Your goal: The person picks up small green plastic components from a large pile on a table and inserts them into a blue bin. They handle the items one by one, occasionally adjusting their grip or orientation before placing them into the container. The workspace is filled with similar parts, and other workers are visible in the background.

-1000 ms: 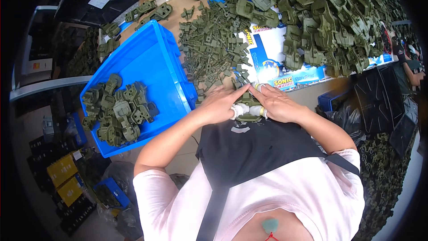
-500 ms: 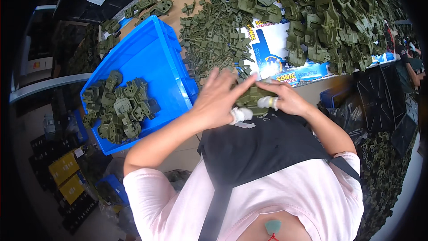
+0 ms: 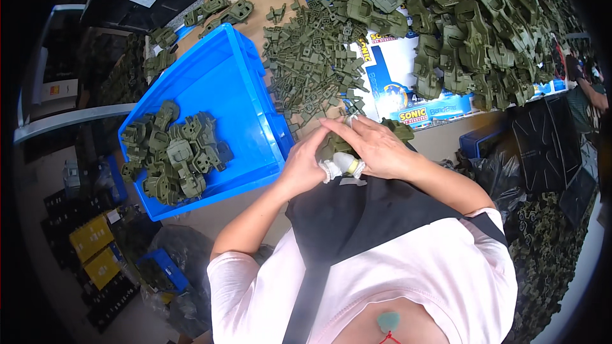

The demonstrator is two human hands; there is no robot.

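Close against my dark apron, an olive-green moulded plastic part (image 3: 400, 130) is held between both hands. My left hand (image 3: 305, 160) grips its left side, fingers closed and pointing forward. My right hand (image 3: 381, 151) lies over the top of it, its fingers bent down near the left fingertips. White coverings wrap both thumbs, which nearly meet at the near side of the part. Most of the part is hidden by my hands. Just beyond them lies a heap of small olive-green pieces (image 3: 312, 57) on the table.
At the left stands a blue bin (image 3: 245, 124) with several assembled green parts (image 3: 182, 153) in it. A large pile of green shells (image 3: 472, 38) covers the far right of the table, on printed cardboard (image 3: 398, 67). A black crate (image 3: 545, 146) is at the right.
My left hand has come back from beside the small pieces and closed on the part. My right hand has shifted left over it, and the view has moved slightly.
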